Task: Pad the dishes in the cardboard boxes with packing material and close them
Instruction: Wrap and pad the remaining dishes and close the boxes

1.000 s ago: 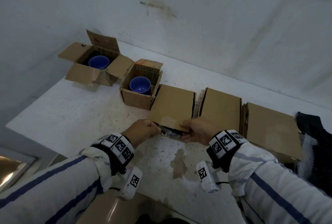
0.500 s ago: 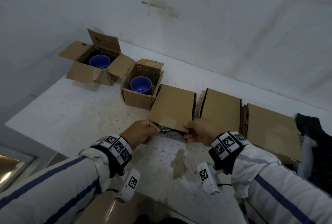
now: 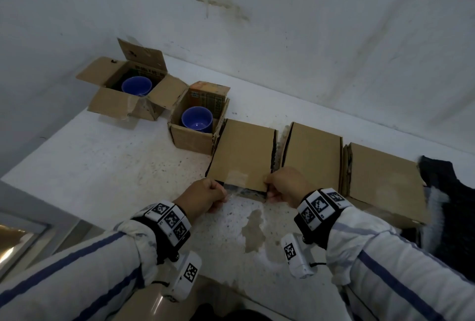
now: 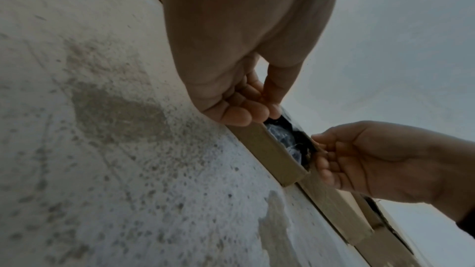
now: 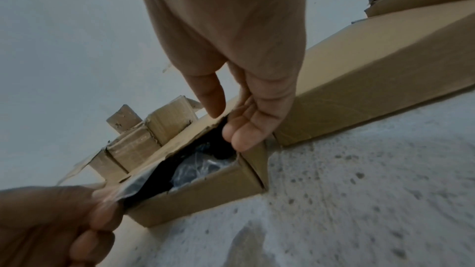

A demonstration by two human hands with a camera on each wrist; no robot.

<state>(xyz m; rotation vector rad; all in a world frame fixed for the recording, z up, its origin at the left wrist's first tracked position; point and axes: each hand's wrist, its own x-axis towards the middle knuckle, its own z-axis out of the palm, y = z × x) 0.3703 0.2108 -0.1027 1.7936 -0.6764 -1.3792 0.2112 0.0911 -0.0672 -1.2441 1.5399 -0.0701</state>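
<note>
Head view shows the cardboard box (image 3: 243, 152) at the middle of the frame, its lid nearly down, with both hands at its near edge. The left hand (image 3: 203, 196) has its fingers curled, pinching a clear plastic strip (image 5: 120, 190) at the lower left corner of the lid. The right hand (image 3: 286, 187) pinches the lid's lower right corner, thumb on top. Clear packing material (image 5: 197, 168) shows in the dark gap under the lid. Closed boxes crowd the right; two open boxes with a blue cup (image 3: 196, 118) each stand at the upper left. Bare speckled worktop (image 3: 115, 166) lies at the left; a stained wall (image 3: 257, 25) rises behind.
</note>
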